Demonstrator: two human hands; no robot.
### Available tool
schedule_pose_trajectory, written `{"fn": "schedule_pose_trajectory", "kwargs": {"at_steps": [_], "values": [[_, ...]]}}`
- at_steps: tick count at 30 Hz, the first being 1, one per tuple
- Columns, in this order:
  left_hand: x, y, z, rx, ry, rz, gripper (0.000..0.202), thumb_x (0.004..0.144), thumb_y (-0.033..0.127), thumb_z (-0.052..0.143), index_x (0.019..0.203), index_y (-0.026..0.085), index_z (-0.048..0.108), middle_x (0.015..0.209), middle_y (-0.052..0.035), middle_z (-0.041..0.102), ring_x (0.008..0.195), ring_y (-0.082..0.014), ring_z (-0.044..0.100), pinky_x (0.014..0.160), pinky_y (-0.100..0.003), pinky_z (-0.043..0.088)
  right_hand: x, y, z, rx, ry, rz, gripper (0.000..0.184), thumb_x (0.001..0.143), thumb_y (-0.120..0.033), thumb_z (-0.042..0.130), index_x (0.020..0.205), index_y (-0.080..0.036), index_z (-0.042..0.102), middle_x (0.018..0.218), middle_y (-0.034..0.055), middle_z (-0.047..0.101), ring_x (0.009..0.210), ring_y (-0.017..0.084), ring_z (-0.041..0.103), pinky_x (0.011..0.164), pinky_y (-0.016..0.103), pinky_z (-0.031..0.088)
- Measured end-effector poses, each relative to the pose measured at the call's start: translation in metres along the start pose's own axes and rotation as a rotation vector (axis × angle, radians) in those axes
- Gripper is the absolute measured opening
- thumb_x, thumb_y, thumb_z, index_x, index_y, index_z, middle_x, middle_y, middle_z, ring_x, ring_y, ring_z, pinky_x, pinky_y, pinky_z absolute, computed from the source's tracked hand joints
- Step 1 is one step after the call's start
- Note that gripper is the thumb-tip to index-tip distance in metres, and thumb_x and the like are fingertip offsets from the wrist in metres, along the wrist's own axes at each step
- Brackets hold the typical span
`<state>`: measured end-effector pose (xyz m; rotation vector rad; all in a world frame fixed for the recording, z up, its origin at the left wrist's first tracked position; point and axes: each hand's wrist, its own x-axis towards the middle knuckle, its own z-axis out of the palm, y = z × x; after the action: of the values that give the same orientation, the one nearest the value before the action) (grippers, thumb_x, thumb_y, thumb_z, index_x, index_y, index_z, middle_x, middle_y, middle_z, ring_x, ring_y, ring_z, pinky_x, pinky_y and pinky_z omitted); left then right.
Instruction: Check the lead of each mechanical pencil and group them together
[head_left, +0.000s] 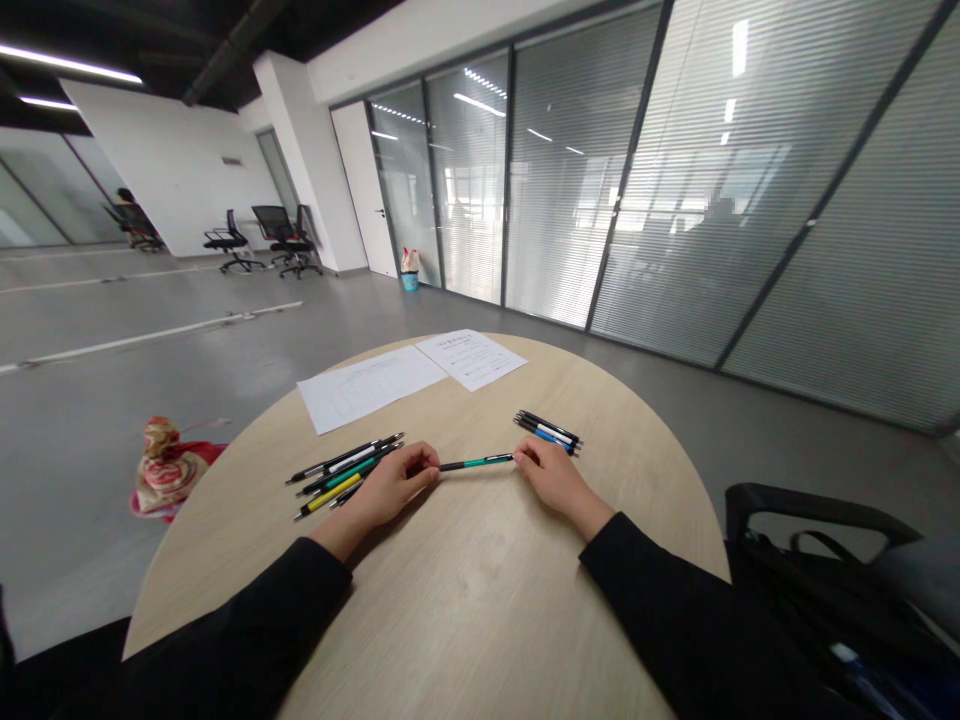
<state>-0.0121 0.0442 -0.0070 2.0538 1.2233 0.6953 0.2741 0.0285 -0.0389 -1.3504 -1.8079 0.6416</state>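
Pinching a green pen (478,463) at opposite ends, the left hand (395,482) and right hand (555,480) seem mid-handover between a pen pile (350,474) and a pen row (551,433), and the next move likely calls for one grip loosening while the other holds.

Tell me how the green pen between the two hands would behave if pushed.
The green pen runs straight from left hand to right hand without visible sag, so it is probably stiff. Being slim, it is likely light. It looks roundish, so a push might roll it across the flat table.
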Motion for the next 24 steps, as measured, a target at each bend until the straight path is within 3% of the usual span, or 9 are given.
{"fn": "schedule_pose_trajectory", "kwargs": {"at_steps": [24], "values": [[0.0007, -0.003, 0.0007, 0.01, -0.013, 0.006, 0.022, 0.087, 0.04, 0.058, 0.086, 0.019, 0.061, 0.075, 0.0001, 0.059, 0.071, -0.0172, 0.052, 0.068, -0.03, 0.04, 0.0006, -0.0012, -0.0007, -0.006, -0.009, -0.008, 0.02, 0.092, -0.02, 0.052, 0.072, -0.019, 0.058, 0.068, -0.0004, 0.058, 0.067, 0.016, 0.052, 0.065, 0.026, 0.033]]}}
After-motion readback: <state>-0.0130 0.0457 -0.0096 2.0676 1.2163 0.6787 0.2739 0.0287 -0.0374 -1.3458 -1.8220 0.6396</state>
